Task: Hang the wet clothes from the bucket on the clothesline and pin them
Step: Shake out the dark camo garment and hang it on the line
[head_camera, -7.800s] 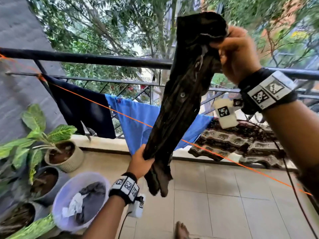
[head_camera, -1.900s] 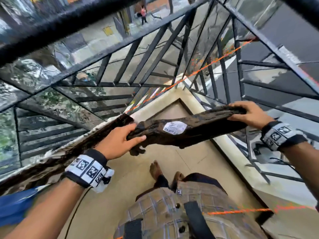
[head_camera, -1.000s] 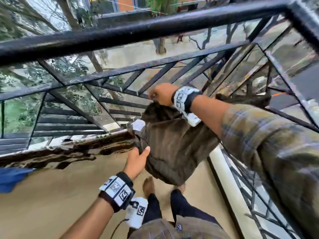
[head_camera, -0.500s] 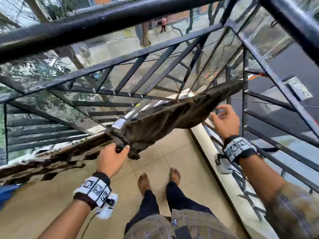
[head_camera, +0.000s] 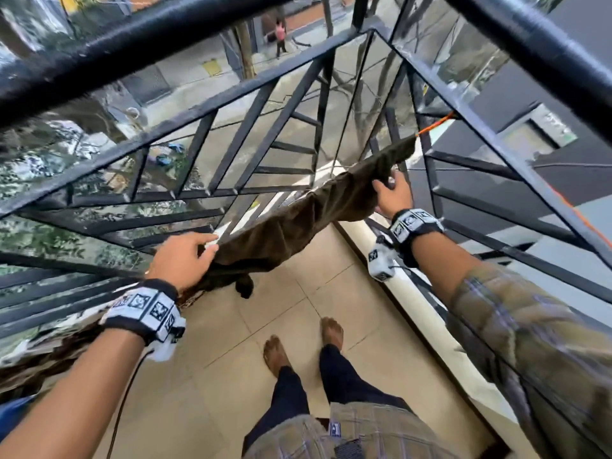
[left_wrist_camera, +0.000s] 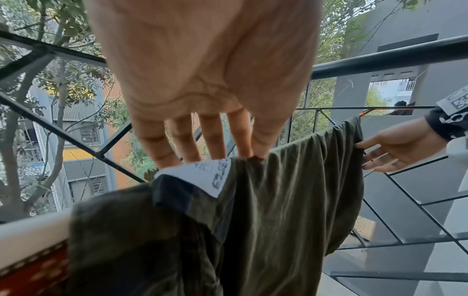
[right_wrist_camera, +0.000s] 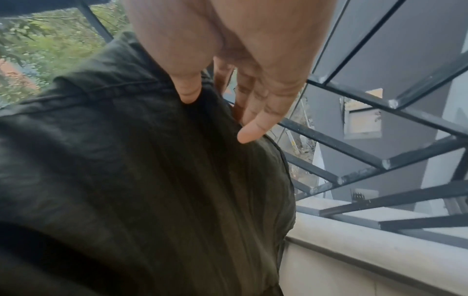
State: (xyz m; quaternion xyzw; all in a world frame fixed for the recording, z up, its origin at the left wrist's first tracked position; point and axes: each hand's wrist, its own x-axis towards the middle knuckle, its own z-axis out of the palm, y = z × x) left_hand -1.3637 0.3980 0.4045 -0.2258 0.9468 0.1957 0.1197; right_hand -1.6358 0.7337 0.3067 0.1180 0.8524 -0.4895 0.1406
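Spreading the dark garment point(head_camera: 298, 223) along the orange clothesline point(head_camera: 433, 124), your left hand point(head_camera: 180, 256) pinches its labelled end and your right hand point(head_camera: 390, 195) pinches the far edge; draw both apart evenly before pinning. Only the left wrist view shows the white label point(left_wrist_camera: 202, 176).

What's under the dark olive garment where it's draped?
The orange clothesline emerges past the dark olive garment's far end; beneath the cloth the line is covered. Below hangs open air over beige floor tiles.
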